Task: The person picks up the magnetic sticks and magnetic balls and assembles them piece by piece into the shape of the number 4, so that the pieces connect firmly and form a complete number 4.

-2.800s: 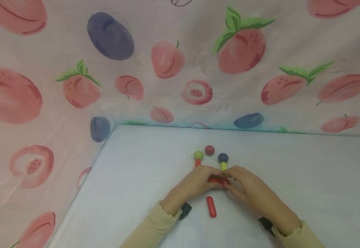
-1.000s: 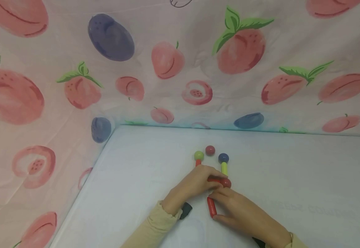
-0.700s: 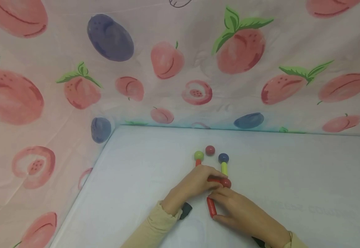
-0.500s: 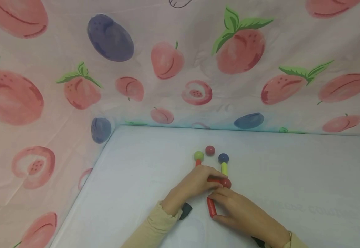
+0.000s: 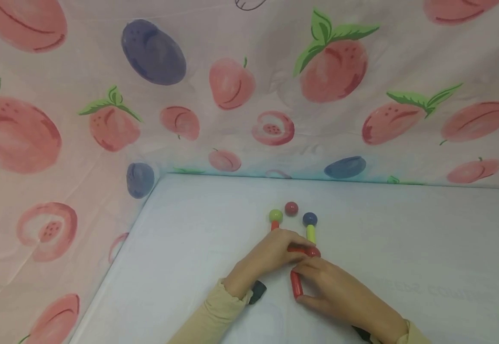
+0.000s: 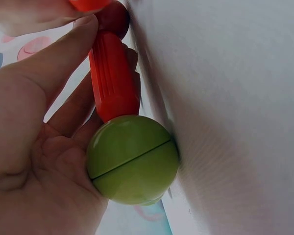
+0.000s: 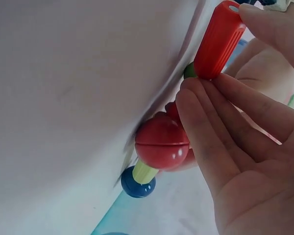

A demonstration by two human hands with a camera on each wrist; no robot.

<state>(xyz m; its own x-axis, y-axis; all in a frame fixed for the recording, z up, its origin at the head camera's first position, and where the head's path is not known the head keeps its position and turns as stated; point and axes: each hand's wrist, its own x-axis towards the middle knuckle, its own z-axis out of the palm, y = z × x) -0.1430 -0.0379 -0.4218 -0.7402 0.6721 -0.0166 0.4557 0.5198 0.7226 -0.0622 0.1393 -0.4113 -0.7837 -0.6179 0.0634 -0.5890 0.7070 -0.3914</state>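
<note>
My left hand (image 5: 270, 255) curls around a red rod (image 6: 112, 76) between a green ball (image 6: 133, 160) by its palm and a red ball (image 6: 113, 19) near the thumb tip. In the head view the hand hides that green ball. My right hand (image 5: 331, 289) pinches a second red rod (image 5: 296, 285) by its two ends, thumb on the near end and fingers on the far one. This rod is just nearer than the left hand. Its near end shows a pale round spot (image 7: 233, 8) in the right wrist view.
A yellow rod (image 5: 311, 234) runs from the held red ball to a blue ball (image 5: 310, 219). Another green ball (image 5: 276, 216) tops a red rod (image 5: 275, 225) partly behind the left hand. A separate red ball (image 5: 291, 209) lies between them on the white table (image 5: 215, 205).
My right hand has left the red ball and pinched the loose red rod, which has just shifted slightly right and away from me. The left hand keeps its place.
</note>
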